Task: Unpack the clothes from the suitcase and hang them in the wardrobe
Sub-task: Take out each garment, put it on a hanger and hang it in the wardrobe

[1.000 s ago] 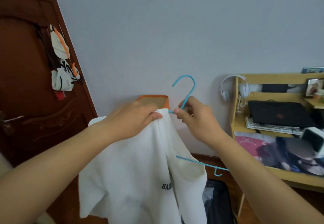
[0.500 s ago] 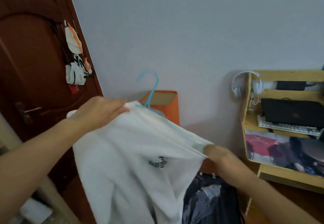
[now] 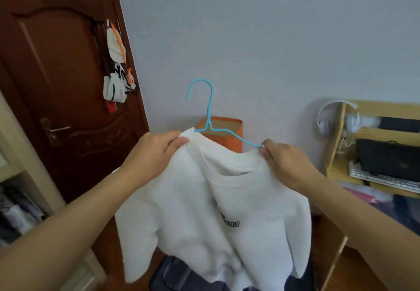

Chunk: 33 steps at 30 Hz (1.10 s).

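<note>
a person holds a white shirt (image 3: 218,202) up on a blue hanger (image 3: 210,117) at chest height before a grey wall. the left hand (image 3: 156,152) pinches the shirt's shoulder at 9 o'clock of the collar; the right hand (image 3: 284,161) pinches cloth and the hanger's tip at 3 o'clock. the hanger's bar runs 9 to 3, dipping rightward, its hook pointing to 12. the left hand looks nearer the hook, the likely next grip.

bare wall above both hands leaves open room; the door (image 3: 56,81) crowds the left, the desk shelf (image 3: 341,136) the right.
</note>
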{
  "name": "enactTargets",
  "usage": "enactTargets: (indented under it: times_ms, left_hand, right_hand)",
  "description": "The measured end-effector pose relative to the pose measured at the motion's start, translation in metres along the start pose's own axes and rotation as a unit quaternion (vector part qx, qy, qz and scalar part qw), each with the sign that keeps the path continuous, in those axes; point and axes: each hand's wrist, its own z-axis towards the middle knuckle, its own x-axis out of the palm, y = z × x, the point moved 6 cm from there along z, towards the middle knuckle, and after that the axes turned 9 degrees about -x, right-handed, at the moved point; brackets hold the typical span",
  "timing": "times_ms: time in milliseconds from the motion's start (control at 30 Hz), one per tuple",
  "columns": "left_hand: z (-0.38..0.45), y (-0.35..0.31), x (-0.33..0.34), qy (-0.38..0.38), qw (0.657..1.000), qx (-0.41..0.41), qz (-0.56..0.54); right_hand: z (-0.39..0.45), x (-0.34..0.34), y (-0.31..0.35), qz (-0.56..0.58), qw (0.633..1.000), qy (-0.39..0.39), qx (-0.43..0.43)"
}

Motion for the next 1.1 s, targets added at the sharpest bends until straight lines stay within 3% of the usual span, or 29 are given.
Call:
enactTargets:
  times_ms: [167, 267, 300, 367, 433, 600, 700, 833, 900, 967, 1100]
  left_hand:
    - [0.003, -0.029, 0.012, 0.015, 0.997, 0.045, 0.058]
    - [-0.008, -0.017, -0.011, -0.124, 0.983, 0.042, 0.13]
    - [-0.02, 0.003, -0.016, -0.163, 0.982, -0.028, 0.096]
    - [-0.047, 0.044, 0.0, -0.143, 0.961, -0.225, -0.073]
    - [-0.067, 0.067, 0.028, -0.091, 0.938, -0.303, -0.14]
    - [-0.044, 0.116, -0.014, -0.103, 0.947, -0.297, -0.064]
    - [-0.017, 0.107, -0.023, -0.025, 0.977, -0.2, 0.075]
    - [-0.022, 0.024, 0.007, 0.102, 0.993, -0.063, -0.006]
    - [-0.029, -0.001, 0.031, 0.164, 0.984, -0.048, 0.046]
    - [-0.033, 0.002, 0.039, 0.142, 0.983, -0.046, 0.106]
    - [-0.042, 0.051, 0.017, 0.052, 0.982, -0.071, 0.168]
  right_hand:
    - [0.027, -0.011, 0.049, 0.095, 0.992, -0.075, -0.047]
    - [0.031, -0.032, 0.04, 0.088, 0.987, -0.13, -0.013]
    - [0.031, -0.039, 0.031, 0.098, 0.983, -0.152, 0.005]
    - [0.033, -0.052, 0.012, 0.12, 0.974, -0.186, 0.038]
    - [0.037, -0.054, 0.004, 0.11, 0.979, -0.17, 0.031]
    - [0.023, -0.041, -0.011, 0.032, 0.997, -0.061, -0.036]
    - [0.021, -0.032, -0.006, 0.054, 0.996, -0.06, -0.042]
    - [0.036, -0.021, 0.033, 0.108, 0.988, -0.081, -0.07]
    - [0.044, -0.009, 0.052, 0.109, 0.988, -0.059, -0.092]
    - [0.048, -0.002, 0.058, 0.118, 0.985, -0.071, -0.101]
    - [0.052, -0.005, 0.027, 0.088, 0.983, -0.162, -0.022]
